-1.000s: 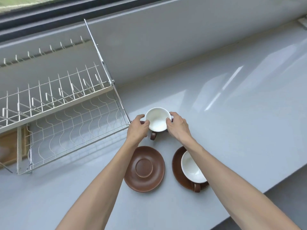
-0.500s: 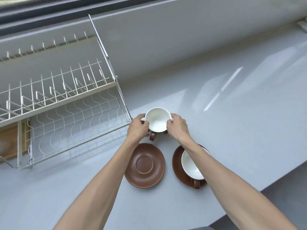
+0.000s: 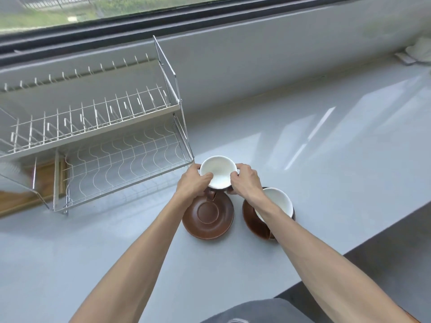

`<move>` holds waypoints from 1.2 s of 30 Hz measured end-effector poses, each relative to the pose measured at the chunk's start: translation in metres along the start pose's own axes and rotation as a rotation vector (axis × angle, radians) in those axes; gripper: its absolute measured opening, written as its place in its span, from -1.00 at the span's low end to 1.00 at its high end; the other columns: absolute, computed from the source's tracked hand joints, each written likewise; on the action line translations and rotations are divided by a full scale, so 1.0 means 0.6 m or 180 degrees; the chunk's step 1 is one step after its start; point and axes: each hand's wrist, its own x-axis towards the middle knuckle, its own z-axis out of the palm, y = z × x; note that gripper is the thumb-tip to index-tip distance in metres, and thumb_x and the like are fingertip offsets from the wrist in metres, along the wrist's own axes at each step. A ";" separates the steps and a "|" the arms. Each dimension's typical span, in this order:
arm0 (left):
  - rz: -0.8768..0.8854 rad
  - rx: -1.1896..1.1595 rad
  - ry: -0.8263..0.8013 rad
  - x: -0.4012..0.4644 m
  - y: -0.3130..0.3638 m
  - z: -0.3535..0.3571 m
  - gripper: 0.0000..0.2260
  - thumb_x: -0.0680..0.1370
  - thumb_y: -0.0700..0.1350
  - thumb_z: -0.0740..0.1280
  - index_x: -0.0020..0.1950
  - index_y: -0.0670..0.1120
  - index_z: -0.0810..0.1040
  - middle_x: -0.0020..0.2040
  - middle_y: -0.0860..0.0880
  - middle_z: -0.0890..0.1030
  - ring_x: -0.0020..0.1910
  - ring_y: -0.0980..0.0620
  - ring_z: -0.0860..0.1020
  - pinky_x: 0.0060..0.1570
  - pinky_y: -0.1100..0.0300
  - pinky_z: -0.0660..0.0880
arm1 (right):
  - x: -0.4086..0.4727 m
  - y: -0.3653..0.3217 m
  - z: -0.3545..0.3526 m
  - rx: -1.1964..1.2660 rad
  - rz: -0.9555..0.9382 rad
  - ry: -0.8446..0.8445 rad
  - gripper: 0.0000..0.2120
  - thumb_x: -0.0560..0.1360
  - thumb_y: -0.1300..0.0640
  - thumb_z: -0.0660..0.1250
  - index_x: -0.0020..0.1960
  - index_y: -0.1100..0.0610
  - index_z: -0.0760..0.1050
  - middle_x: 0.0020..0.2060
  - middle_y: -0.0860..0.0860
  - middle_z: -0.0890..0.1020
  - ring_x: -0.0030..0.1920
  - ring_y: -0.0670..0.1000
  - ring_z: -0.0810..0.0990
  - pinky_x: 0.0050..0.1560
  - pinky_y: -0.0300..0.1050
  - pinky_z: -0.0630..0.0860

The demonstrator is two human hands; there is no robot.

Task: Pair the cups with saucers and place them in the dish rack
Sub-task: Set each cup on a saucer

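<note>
Nearest, at about 6 o'clock on the grey counter, lies the empty saucer: brown, glossy, round, with a raised ring marking its centre well. Its far rim is partly covered by the left hand and by the handle of the cup held above it. Just beside it, toward 4 o'clock, a second cup, white inside and brown outside, sits on its own brown saucer; the right forearm crosses over both, hiding much of that saucer and the near side of that cup.

Beyond the empty saucer, near the middle of the view, is the held cup. It has a white interior and a dark brown outer wall, and its brown handle points back toward the person, over the far edge of the empty saucer. The left hand grips its rim from 9 o'clock, thumb hooked over the lip and the other fingers curled around the outside. The right hand clasps the opposite side from 3 o'clock in the same pinching way. Whether the cup's base touches the counter or hangs just above cannot be told, since the hands hide its foot.

Farther off, at 10 o'clock, stands the wire dish rack, two-tiered; its left part is cut off by the frame edge. Its near right corner is just beside the left hand.
</note>
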 end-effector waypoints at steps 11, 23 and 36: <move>-0.0290 -0.0027 -0.0155 -0.079 -0.058 -0.029 -0.48 0.30 0.05 0.27 0.24 -0.07 0.42 0.05 -0.16 0.67 0.03 -0.15 0.68 0.08 -0.07 0.65 | -0.074 0.013 0.050 -0.0253 -0.0116 -0.0185 -0.63 0.54 0.29 0.12 0.28 0.31 0.51 0.13 0.31 0.64 0.14 0.35 0.63 0.21 0.20 0.56; -0.0509 -0.0113 -0.0442 -0.086 -0.103 -0.030 -0.53 0.41 0.02 0.31 0.29 -0.08 0.36 0.14 -0.14 0.64 0.07 -0.10 0.66 0.00 0.04 0.64 | -0.089 0.038 0.086 -0.0339 0.0010 -0.0320 -0.59 0.54 0.30 0.08 0.34 0.30 0.46 0.11 0.29 0.66 0.09 0.36 0.66 0.16 0.20 0.60; -0.0384 -0.0157 -0.0383 -0.087 -0.122 -0.028 -0.57 0.38 0.05 0.24 0.25 0.04 0.37 0.08 0.05 0.57 0.08 -0.08 0.64 0.10 -0.08 0.63 | -0.079 0.065 0.094 -0.0387 -0.0120 -0.0298 -0.55 0.61 0.25 0.04 0.47 0.18 0.36 0.22 0.27 0.61 0.17 0.38 0.62 0.25 0.22 0.53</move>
